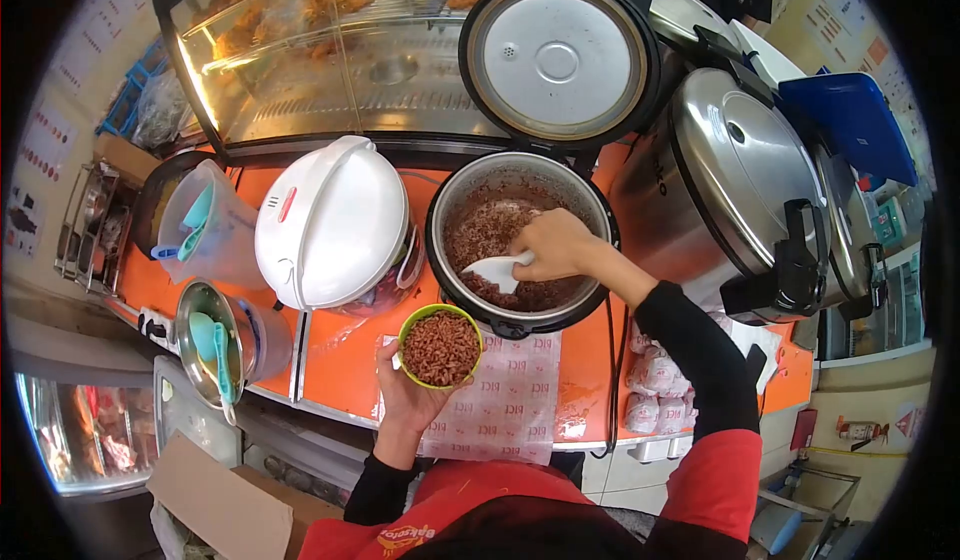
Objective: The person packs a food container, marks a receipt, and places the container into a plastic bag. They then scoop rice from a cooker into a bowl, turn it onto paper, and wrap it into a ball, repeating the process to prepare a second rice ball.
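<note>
My left hand (408, 397) is wrapped round a small lime-green bowl (407, 332) filled with reddish-brown rice (441, 348), held in front of the cooker. My right hand (556, 244) grips a white rice paddle (494, 272). Its blade is down inside the open rice cooker (602, 222), against the brown rice (478, 228) there. Rice lies over the bottom of the pot, partly hidden by my hand. The cooker's lid (556, 58) is tipped up behind it. A sheet of printed wrapping paper (515, 390) is spread below the bowl on the orange counter (583, 390).
To the left stand a white-lidded cooker (335, 222), a clear jug (215, 222) and a metal pot (232, 305) with turquoise utensils. A large steel cooker (740, 150) is on the right, with wrapped parcels (657, 385) in front. A glass food display (330, 50) spans the back.
</note>
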